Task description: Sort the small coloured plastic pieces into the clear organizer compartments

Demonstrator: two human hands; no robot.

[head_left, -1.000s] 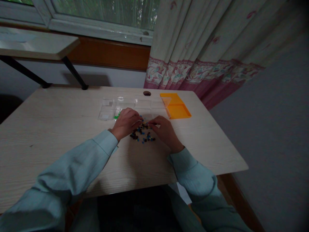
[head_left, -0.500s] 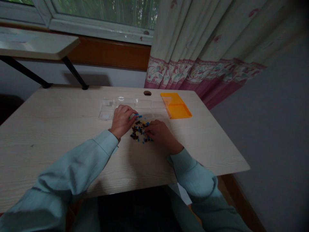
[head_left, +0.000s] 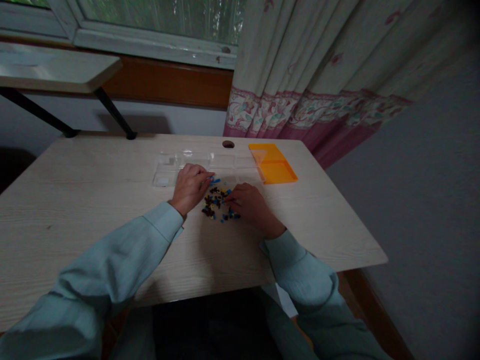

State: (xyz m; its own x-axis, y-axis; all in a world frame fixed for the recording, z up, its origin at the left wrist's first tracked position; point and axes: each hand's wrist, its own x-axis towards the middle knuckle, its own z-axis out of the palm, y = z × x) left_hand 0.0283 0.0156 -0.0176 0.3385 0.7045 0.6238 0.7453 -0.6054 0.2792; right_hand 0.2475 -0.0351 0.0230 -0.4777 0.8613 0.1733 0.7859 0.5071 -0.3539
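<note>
A loose pile of tiny blocks (head_left: 212,201) in dark brown, blue and yellow lies on the table between my hands. At the pile's far left edge, my left hand (head_left: 190,186) has its fingers and thumb drawn together beside a few blue blocks (head_left: 215,180). Whatever lies between those fingertips is too small to make out. From the right, my right hand (head_left: 248,204) reaches into the pile, its thumb and finger closed in a pinch. I cannot tell what is in that pinch. Behind both hands lies a clear plastic compartment box (head_left: 222,161), partly covered by my left hand.
An orange tray (head_left: 279,171) stands at the back right, touching or overlapping the clear box's end. A round hole (head_left: 228,144) is near the table's (head_left: 93,200) back edge. A raised shelf (head_left: 60,70) on black legs stands at the back left; a curtain (head_left: 300,75) hangs behind.
My right hand has shifted slightly up and left, uncovering a few more blocks at the pile's lower right. The left hand's thumb and fingers have come closer together; otherwise it stays in place.
</note>
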